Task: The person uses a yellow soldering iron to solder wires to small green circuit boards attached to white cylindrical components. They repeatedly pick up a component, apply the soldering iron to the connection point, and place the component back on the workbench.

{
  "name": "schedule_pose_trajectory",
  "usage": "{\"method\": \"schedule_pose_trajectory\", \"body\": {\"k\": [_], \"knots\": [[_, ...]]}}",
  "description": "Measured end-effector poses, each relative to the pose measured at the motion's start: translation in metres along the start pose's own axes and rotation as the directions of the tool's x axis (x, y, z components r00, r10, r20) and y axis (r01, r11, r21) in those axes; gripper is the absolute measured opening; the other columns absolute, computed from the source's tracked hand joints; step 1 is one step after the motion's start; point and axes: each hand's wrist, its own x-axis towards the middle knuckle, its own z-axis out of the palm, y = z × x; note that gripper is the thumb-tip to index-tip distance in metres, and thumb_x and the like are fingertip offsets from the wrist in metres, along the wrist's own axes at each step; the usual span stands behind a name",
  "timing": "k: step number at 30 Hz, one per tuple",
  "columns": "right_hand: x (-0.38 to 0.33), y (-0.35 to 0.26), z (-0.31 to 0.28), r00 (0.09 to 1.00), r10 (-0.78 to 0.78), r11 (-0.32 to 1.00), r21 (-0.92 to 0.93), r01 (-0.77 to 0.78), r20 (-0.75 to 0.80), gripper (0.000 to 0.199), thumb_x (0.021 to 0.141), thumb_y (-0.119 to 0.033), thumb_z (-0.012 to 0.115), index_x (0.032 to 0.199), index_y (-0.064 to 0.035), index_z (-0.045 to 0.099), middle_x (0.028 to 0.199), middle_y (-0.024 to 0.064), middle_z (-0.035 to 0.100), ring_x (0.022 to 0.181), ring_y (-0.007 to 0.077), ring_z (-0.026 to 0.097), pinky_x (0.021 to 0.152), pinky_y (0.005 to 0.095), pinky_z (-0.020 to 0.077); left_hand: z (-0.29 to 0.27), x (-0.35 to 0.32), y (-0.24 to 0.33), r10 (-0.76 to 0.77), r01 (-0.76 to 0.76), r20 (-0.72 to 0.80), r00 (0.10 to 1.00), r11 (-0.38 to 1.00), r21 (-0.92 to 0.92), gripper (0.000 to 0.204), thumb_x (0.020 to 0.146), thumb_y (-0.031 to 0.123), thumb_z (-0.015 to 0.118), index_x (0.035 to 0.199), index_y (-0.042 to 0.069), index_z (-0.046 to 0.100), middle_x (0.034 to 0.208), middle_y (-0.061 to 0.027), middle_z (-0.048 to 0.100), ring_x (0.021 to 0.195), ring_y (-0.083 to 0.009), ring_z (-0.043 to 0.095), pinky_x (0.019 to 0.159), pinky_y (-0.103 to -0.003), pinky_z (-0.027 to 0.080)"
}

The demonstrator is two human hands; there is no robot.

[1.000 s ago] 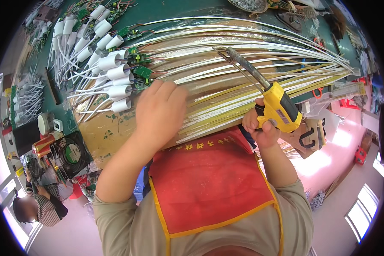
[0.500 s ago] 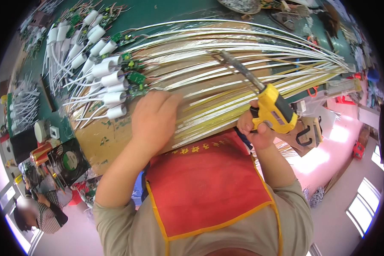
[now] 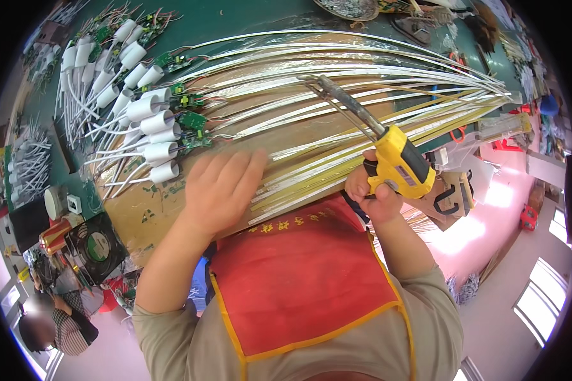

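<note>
My right hand (image 3: 378,190) is closed around the grip of a yellow and black soldering gun (image 3: 403,162). Its long metal tip points up and left, above the strips. My left hand (image 3: 225,187) lies palm down with fingers stretched out, over the left ends of the nearest white and yellow LED strips (image 3: 311,181). Whatever lies beneath that palm is hidden. Just beyond its fingertips are small green circuit boards (image 3: 192,119), wired to the farther strips. White cylindrical housings (image 3: 156,122) with white cables sit at the boards' left.
Cardboard (image 3: 136,216) covers part of the green table (image 3: 235,16) under the strips. More housings lie in a bunch (image 3: 28,162) at the far left, near a black fan (image 3: 98,244). A metal dish (image 3: 349,7) stands at the back. Another person (image 3: 70,327) is at lower left.
My left hand has drawn back toward me, away from the circuit boards. The soldering gun stays in my right hand, nearly still. The whole view has shifted slightly.
</note>
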Motion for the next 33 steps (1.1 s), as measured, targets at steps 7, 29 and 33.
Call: {"method": "schedule_pose_trajectory", "body": {"k": [7, 29, 33], "knots": [[-0.001, -0.001, -0.002, 1.0, 0.019, 1.0, -0.014, -0.019, -0.01, 0.07, 0.085, -0.045, 0.072, 0.134, -0.0036, 0.044, 0.066, 0.0006, 0.049, 0.055, 0.0131, 0.046, 0.05, 0.0292, 0.0382, 0.006, -0.006, 0.006, -0.355, 0.401, 0.262, 0.898, 0.903, -0.152, 0.026, 0.083, 0.014, 0.064, 0.106, 0.002, 0.068, 0.093, -0.0114, 0.065, 0.083, -0.0248, 0.063, 0.069, -0.035, 0.05], [0.0, -0.002, 0.001, 1.0, 0.016, 0.999, 0.052, -0.015, -0.015, 0.073, 0.084, -0.041, 0.074, 0.137, -0.0003, 0.042, 0.07, 0.0038, 0.05, 0.058, 0.014, 0.045, 0.052, 0.0277, 0.0384, 0.002, -0.001, 0.005, -0.529, 0.574, 0.263, 0.807, 0.806, -0.141, 0.015, 0.081, 0.014, 0.07, 0.092, 0.006, 0.065, 0.097, -0.0115, 0.063, 0.092, -0.0324, 0.061, 0.079, -0.041, 0.05], [0.001, -0.003, 0.001, 1.0, -0.004, 0.999, 0.037, 0.004, -0.016, 0.072, 0.086, -0.04, 0.073, 0.137, 0.0001, 0.042, 0.071, 0.0039, 0.05, 0.059, 0.014, 0.046, 0.053, 0.0277, 0.0389, 0.007, 0.0, 0.004, -0.566, 0.614, 0.283, 0.775, 0.779, -0.125, 0.013, 0.082, 0.013, 0.069, 0.091, 0.005, 0.064, 0.096, -0.0116, 0.063, 0.092, -0.0336, 0.061, 0.078, -0.042, 0.049]]}}
